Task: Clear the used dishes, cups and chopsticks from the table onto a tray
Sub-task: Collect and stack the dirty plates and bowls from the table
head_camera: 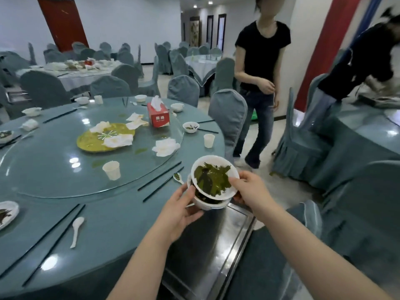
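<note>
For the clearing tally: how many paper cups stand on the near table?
3: one paper cup on the glass turntable's near edge, one at the table's right edge, one at the far side.

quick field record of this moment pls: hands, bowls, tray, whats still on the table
left hand: left hand cups the lower bowl
right hand: right hand grips the tilted upper bowl, green leaves inside
tray: metal tray below the bowls, at the table edge
still on table: paper cup, white spoon, chopsticks, tissue box
bystander: person in black shirt
</note>
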Action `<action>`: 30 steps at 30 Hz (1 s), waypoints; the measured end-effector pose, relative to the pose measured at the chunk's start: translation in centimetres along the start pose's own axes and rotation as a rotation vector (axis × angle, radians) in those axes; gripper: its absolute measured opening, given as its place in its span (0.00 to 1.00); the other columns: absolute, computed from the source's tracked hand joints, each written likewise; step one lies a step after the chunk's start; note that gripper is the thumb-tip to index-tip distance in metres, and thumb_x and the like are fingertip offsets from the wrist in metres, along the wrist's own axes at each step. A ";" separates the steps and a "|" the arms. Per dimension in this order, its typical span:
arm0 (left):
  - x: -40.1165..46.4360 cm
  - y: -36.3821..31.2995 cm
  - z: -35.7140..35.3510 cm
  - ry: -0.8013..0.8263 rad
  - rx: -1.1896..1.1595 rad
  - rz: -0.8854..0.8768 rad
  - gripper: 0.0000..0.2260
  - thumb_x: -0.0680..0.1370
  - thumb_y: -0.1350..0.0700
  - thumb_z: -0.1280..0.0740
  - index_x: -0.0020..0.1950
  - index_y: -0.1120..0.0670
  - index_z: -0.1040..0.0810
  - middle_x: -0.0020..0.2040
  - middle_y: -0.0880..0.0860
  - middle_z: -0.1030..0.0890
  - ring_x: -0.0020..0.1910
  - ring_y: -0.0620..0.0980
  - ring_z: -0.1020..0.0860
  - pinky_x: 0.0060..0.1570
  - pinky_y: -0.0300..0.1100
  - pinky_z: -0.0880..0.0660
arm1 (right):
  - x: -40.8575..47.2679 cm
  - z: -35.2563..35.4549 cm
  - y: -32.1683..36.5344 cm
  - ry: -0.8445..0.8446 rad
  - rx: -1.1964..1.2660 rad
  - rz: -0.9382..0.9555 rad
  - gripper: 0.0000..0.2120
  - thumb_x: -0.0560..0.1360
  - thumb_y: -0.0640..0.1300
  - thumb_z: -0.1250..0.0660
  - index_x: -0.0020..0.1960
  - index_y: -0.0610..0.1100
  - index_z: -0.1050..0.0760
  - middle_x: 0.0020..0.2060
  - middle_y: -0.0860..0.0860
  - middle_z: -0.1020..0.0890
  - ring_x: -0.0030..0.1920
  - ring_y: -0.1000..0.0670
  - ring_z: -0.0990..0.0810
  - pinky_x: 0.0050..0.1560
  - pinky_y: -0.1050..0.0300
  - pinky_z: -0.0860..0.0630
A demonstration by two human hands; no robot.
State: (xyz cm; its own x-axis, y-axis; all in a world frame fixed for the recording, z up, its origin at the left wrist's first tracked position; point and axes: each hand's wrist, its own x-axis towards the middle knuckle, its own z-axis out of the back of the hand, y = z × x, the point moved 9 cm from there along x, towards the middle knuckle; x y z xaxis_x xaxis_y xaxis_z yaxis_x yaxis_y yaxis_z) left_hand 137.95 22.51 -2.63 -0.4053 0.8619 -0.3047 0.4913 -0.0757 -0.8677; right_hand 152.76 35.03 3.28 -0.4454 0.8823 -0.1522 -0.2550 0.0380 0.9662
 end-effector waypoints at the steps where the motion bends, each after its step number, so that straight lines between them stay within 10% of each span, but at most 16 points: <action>1: 0.0 0.5 -2.0 0.012 0.015 -0.006 0.15 0.76 0.48 0.33 0.62 0.45 0.23 0.56 0.53 0.18 0.53 0.53 0.18 0.51 0.51 0.20 | -0.3 2.0 -0.2 -0.023 0.004 0.002 0.06 0.76 0.47 0.33 0.52 0.46 0.24 0.40 0.48 0.17 0.33 0.53 0.21 0.30 0.62 0.22; 7: -0.9 4.7 -13.2 0.069 -0.038 -0.021 0.15 0.70 0.43 0.31 0.56 0.43 0.19 0.53 0.50 0.16 0.51 0.50 0.17 0.44 0.45 0.20 | -1.4 13.6 -1.7 -0.071 -0.084 0.027 0.13 0.74 0.50 0.32 0.57 0.49 0.28 0.50 0.51 0.22 0.46 0.51 0.21 0.45 0.54 0.20; 11: -0.8 6.7 -17.3 0.031 -0.067 -0.026 0.10 0.77 0.45 0.36 0.52 0.44 0.17 0.53 0.52 0.16 0.51 0.51 0.17 0.43 0.44 0.20 | -1.2 16.9 -3.5 0.049 -0.001 -0.071 0.16 0.76 0.50 0.34 0.61 0.47 0.28 0.53 0.49 0.20 0.47 0.48 0.18 0.38 0.57 0.19; 30: 7.8 6.4 -16.6 -0.054 -0.110 0.061 0.26 0.65 0.44 0.27 0.61 0.51 0.24 0.51 0.56 0.15 0.51 0.55 0.17 0.43 0.50 0.20 | 8.2 16.4 -5.5 0.213 0.184 -0.233 0.08 0.78 0.39 0.37 0.54 0.38 0.22 0.42 0.43 0.17 0.40 0.48 0.18 0.40 0.57 0.18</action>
State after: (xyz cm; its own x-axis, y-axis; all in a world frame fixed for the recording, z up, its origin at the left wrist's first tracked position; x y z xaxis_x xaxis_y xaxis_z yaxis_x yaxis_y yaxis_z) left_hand 150.75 37.10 -4.01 -0.4121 0.8287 -0.3787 0.5966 -0.0688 -0.7996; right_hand 164.58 49.70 0.16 -0.5670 0.7234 -0.3941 -0.2208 0.3274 0.9187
